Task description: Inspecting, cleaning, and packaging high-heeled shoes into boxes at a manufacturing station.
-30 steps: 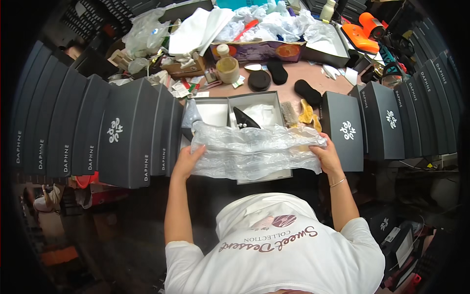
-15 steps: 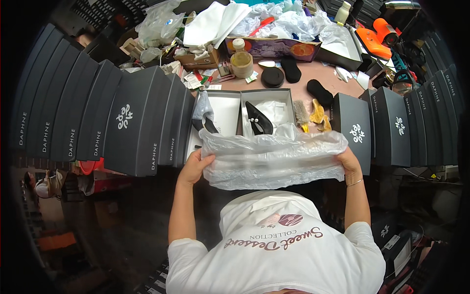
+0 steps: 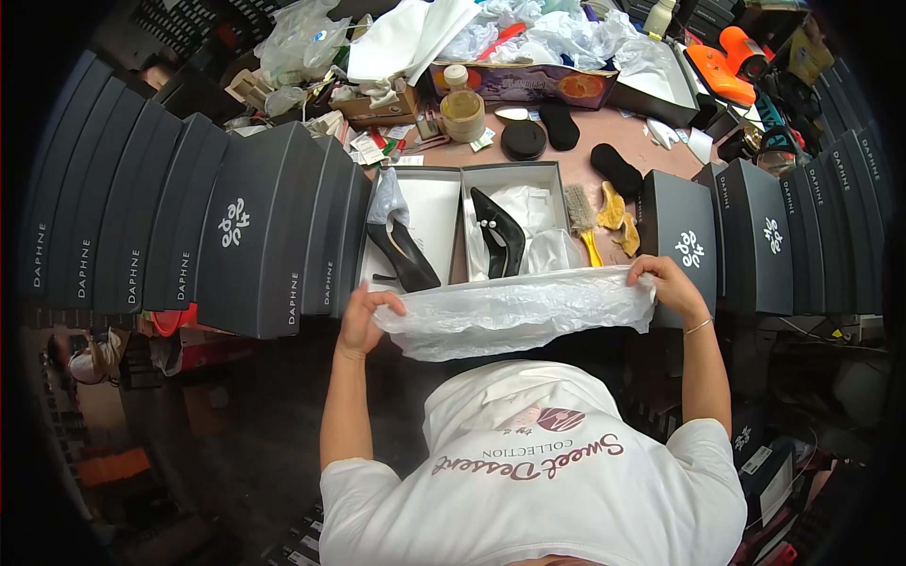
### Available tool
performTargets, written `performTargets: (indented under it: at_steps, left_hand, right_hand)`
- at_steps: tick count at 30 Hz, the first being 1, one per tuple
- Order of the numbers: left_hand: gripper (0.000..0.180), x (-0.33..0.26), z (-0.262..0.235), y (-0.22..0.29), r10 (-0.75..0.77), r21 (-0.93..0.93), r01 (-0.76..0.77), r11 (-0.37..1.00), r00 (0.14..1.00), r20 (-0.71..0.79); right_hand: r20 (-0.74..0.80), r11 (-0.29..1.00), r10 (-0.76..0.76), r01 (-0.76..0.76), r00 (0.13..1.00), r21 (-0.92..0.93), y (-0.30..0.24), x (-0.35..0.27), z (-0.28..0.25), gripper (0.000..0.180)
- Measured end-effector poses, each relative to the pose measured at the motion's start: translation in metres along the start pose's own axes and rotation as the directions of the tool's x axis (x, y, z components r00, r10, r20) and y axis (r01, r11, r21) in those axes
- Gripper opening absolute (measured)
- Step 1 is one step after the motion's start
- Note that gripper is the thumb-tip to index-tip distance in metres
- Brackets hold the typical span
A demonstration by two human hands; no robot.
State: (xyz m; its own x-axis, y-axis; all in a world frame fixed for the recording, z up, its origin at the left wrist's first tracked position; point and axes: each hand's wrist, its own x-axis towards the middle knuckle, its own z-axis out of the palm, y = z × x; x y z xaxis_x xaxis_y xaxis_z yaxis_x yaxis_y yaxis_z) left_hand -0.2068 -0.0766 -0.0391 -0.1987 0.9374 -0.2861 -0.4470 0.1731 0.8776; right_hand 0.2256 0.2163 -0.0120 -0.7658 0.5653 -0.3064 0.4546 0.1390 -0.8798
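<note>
A thin, crinkled white sheet of tissue paper point(image 3: 519, 316) is stretched sideways between my hands, just in front of my body. My left hand point(image 3: 366, 321) pinches its left end, and my right hand point(image 3: 670, 286) grips the upper right corner. Beyond the sheet, a black high-heeled shoe point(image 3: 406, 257) with pale wrapping in its opening lies in a shallow white-lined tray point(image 3: 439, 203). Beside it, a second black shoe point(image 3: 500, 236) with pearl-like beads rests in a dark shoebox point(image 3: 514, 170), next to crumpled white paper point(image 3: 547, 236).
Dark shoeboxes stand in rows at left point(image 3: 255, 226) and right point(image 3: 755, 241). On the pink tabletop lie a brush point(image 3: 583, 222), yellow cloth scraps point(image 3: 613, 208), a black pad point(image 3: 615, 170) and a round black tin point(image 3: 523, 140). A jar point(image 3: 462, 115) stands before a carton of crumpled paper point(image 3: 528, 85).
The sheet has come down toward me and now looks narrower, uncovering more of both shoes. My right hand has risen to its upper corner; my left has shifted slightly left.
</note>
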Motion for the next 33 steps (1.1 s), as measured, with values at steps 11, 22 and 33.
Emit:
performTargets:
  at_steps: [11,22,33]
  left_hand:
    - [0.008,-0.014,0.044,0.044,0.101,0.761,-0.031,0.647,0.994,-0.045]
    - [0.016,-0.032,0.017,0.032,0.514,0.234,-0.46,0.857,0.724,-0.46]
    - [0.011,-0.023,0.057,-0.016,0.461,0.132,-0.47,0.873,0.702,-0.543]
  right_hand:
    - [0.219,0.742,-0.544,0.587,0.81,-0.324,-0.116,0.063,0.08,0.071]
    - [0.12,0.866,-0.438,0.454,0.891,-0.21,-0.09,0.094,0.124,0.02]
    - [-0.357,0.914,-0.29,0.146,0.888,-0.378,-0.053,0.114,0.197,0.017]
